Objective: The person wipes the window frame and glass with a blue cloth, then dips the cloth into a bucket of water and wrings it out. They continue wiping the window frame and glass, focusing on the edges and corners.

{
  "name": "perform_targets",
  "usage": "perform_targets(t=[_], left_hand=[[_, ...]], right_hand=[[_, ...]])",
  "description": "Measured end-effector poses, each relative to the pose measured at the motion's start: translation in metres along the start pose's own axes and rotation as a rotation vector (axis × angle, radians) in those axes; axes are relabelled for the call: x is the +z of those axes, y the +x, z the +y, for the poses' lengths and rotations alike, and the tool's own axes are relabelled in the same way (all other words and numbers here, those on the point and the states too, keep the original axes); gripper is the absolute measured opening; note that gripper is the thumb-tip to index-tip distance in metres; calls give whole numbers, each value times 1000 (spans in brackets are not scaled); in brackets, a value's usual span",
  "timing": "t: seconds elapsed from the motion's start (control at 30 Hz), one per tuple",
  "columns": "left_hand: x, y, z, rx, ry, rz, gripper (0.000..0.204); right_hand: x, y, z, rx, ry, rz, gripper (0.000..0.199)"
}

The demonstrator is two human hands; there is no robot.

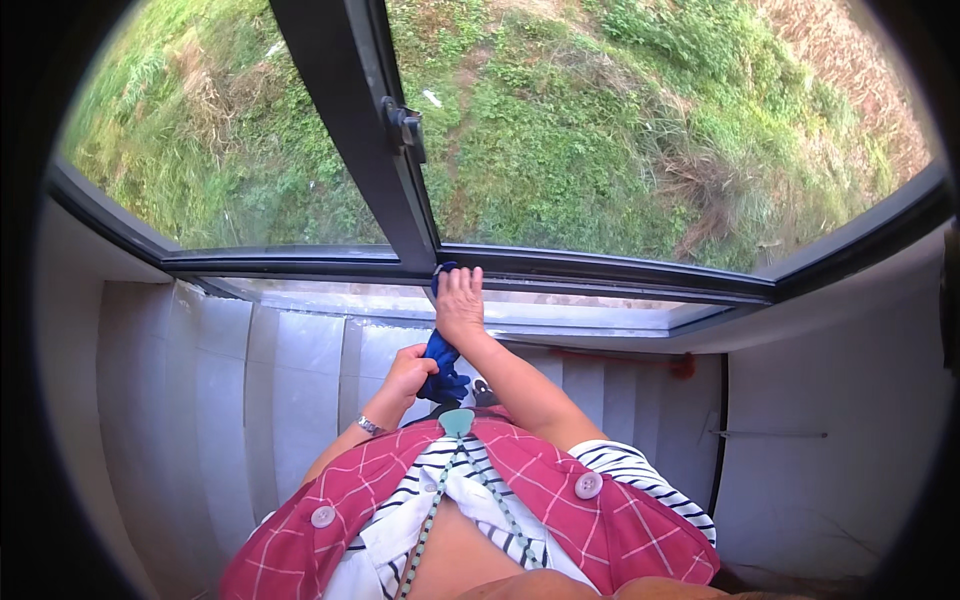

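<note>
A dark blue cloth (443, 372) hangs bunched in front of my body, just below the window frame (560, 262). The fingers of my left hand (408, 374) are closed round its lower part. Higher up, my right hand (461, 303) presses the upper end against the frame's lower bar, close to the foot of the upright post (350, 110). A bit of blue shows beside those fingertips. The palm side of the right hand is hidden. On the post above is a dark window handle (404, 130), apart from both hands.
Glass panes (600, 150) show a grassy slope outside. Beneath the main bar runs a lower pane with a pale ledge (560, 320). Grey stair steps (300, 380) lie below on both sides. A reddish brush-like thing (683, 366) is at the right, near a thin rod (775, 434) by the wall.
</note>
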State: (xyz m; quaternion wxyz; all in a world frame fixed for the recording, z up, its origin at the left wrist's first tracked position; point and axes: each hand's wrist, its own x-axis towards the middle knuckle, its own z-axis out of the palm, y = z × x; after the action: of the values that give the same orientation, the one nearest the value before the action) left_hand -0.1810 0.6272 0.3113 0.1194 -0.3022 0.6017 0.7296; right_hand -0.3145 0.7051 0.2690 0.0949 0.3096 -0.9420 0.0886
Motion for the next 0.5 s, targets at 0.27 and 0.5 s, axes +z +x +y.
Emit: perform_targets(t=[0.27,0.5], left_hand=[[16,-7,6,-6,8,-87,33],[12,5,9,4,-36,-125,36]], right_hand=[[-39,-21,52,181,16,29,36],[-24,-5,44,34,216,122,45]])
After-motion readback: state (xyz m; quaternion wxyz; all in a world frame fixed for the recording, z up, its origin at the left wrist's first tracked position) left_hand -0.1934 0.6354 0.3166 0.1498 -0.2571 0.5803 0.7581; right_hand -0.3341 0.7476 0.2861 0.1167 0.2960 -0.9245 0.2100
